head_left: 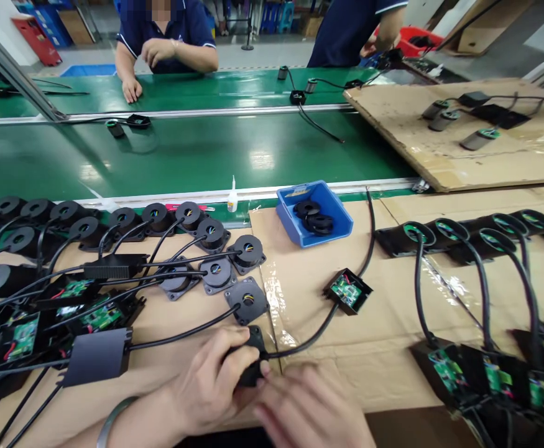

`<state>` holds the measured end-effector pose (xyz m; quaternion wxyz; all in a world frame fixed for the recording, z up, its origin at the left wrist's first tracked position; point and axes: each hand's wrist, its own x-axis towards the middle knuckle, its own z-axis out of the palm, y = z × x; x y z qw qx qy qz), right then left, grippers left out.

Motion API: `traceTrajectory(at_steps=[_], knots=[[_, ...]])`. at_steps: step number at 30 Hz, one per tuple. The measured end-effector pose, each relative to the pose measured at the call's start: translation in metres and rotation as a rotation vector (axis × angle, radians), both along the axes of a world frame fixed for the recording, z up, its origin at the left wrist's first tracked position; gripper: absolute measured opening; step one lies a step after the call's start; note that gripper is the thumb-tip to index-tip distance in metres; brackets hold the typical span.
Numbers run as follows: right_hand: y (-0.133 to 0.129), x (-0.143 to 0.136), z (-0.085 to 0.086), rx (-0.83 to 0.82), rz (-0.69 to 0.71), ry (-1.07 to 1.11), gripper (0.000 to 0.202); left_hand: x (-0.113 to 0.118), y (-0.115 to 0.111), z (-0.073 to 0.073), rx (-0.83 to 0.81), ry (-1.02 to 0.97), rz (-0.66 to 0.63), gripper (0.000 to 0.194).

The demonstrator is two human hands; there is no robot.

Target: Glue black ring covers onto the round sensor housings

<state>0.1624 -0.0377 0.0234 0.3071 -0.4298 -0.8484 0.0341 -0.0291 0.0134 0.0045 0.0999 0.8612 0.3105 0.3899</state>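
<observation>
Over on the left the bench is crowded with round black modules (pixel 212 235), open circuit boards (pixel 22 339) and looping cables (pixel 178 336), and that tangle looks like the main hazard: a tug on one lead could drag a neighbour's board across the cardboard. The left hand (pixel 209 386), a bangle (pixel 113 420) on its wrist, is closed around a small black part (pixel 253 358) at the near edge of the bench, just below the flat round modules. The right hand (pixel 311 410) presses in against the same piece, but it is blurred and I cannot tell whether its fingers grip or only steady it. The cable from that part runs to an open box with a green board (pixel 349 290), which a sharp pull might flip or strain. The part itself is mostly hidden. Right of that, the row of finished units (pixel 481 373) is cut off by the frame.
</observation>
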Motion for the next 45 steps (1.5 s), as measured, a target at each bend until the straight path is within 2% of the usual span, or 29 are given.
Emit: traceTrajectory(at_steps=[1, 2, 5, 7, 8, 10, 12, 13, 16, 19, 23, 27, 33, 39, 42, 45], knots=[[-0.002, 0.005, -0.001, -0.096, -0.057, 0.097, 0.012, 0.003, -0.002, 0.000, -0.011, -0.023, 0.027, 0.021], [-0.006, 0.007, -0.003, -0.202, -0.117, 0.195, 0.017, 0.007, -0.004, 0.001, -0.015, -0.048, 0.056, 0.022], [-0.020, 0.003, -0.019, -0.445, -0.231, 0.438, 0.053, 0.023, -0.013, 0.004, 0.035, -0.138, 0.096, 0.024], [-0.027, -0.006, -0.027, -0.562, -0.238, 0.584, 0.052, 0.030, -0.018, 0.010, 0.038, -0.158, 0.071, 0.025], [-0.028, -0.010, -0.030, -0.603, -0.253, 0.651, 0.049, 0.031, -0.020, 0.014, -0.022, -0.134, 0.055, 0.029], [-0.029, -0.013, -0.032, -0.683, -0.273, 0.735, 0.047, 0.027, -0.022, 0.023, -0.228, -0.027, 0.023, 0.049], [-0.029, -0.012, -0.032, -0.741, -0.264, 0.742, 0.048, 0.019, -0.022, 0.032, -0.445, 0.067, -0.032, 0.069], [-0.030, -0.010, -0.031, -0.759, -0.264, 0.730, 0.049, 0.016, -0.022, 0.036, -0.520, 0.081, -0.055, 0.070], [-0.031, -0.004, -0.032, -0.764, -0.253, 0.700, 0.050, 0.011, -0.019, 0.045, -0.630, 0.049, -0.019, 0.054], [-0.034, -0.002, -0.030, -0.746, -0.228, 0.675, 0.050, 0.016, -0.016, 0.050, -0.657, 0.044, 0.029, 0.047], [-0.037, -0.001, -0.029, -0.721, -0.210, 0.631, 0.052, 0.021, -0.010, 0.049, -0.780, 0.048, -0.098, 0.051], [-0.038, -0.003, -0.030, -0.723, -0.213, 0.652, 0.053, 0.019, -0.005, 0.039, -0.955, -0.099, -0.184, 0.056], [-0.038, -0.010, -0.033, -0.679, -0.213, 0.756, 0.051, 0.023, -0.013, 0.032, -0.895, -0.148, -0.115, 0.049], [-0.033, -0.017, -0.032, -0.543, -0.208, 0.831, 0.048, 0.031, -0.017, 0.028, -0.828, -0.149, -0.075, 0.036], [-0.029, -0.018, -0.031, -0.563, -0.198, 0.830, 0.046, 0.031, -0.013, 0.029, -0.920, -0.203, -0.100, 0.030], [-0.026, -0.016, -0.030, -0.631, -0.196, 0.837, 0.045, 0.028, -0.009, 0.036, -1.111, -0.300, -0.112, 0.031]])
